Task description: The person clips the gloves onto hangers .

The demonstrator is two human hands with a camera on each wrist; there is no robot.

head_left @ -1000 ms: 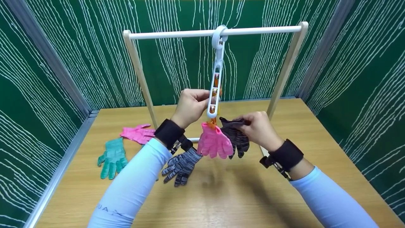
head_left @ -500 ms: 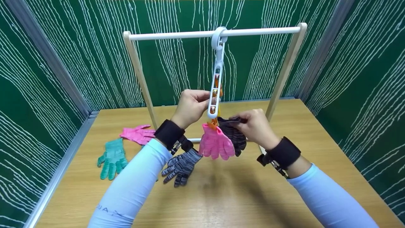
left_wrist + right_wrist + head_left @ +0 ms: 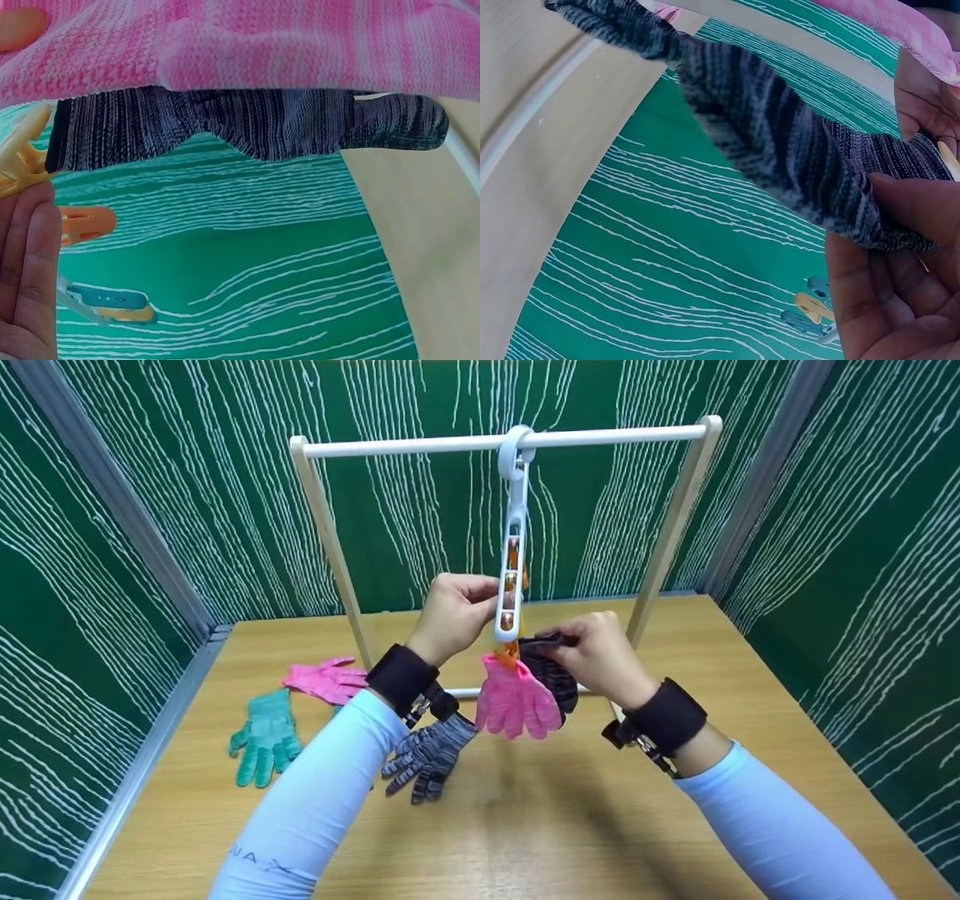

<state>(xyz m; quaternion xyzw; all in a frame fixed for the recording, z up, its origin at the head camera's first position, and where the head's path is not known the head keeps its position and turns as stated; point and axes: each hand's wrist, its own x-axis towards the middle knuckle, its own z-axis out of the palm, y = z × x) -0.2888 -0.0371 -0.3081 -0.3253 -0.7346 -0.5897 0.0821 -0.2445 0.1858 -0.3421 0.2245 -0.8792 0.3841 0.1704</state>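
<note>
Two pink gloves (image 3: 517,701) are seen, one hung from the hanger (image 3: 517,496). Right of it, one dark glove (image 3: 553,679) is pinched by the outstretched right hand (image 3: 602,656); at it, one yellow clip (image 3: 16,157) by the left hand (image 3: 454,615).

The striped glove (image 3: 769,127) is black and grey.

Table (image 3: 517,840): wood-grain top. Clock read from table centre, head view. Green glove (image 3: 268,735) at 9, fingers to 6. Pink glove (image 3: 324,678) at 10, just beyond the green one, fingers to 3, partly hidden. Grey striped glove (image 3: 427,759) also at 9, closer in, fingers to 7. Green scrap (image 3: 338,709) near pink, mostly hidden, can't identify. Rack (image 3: 326,521) stands at 12.
</note>
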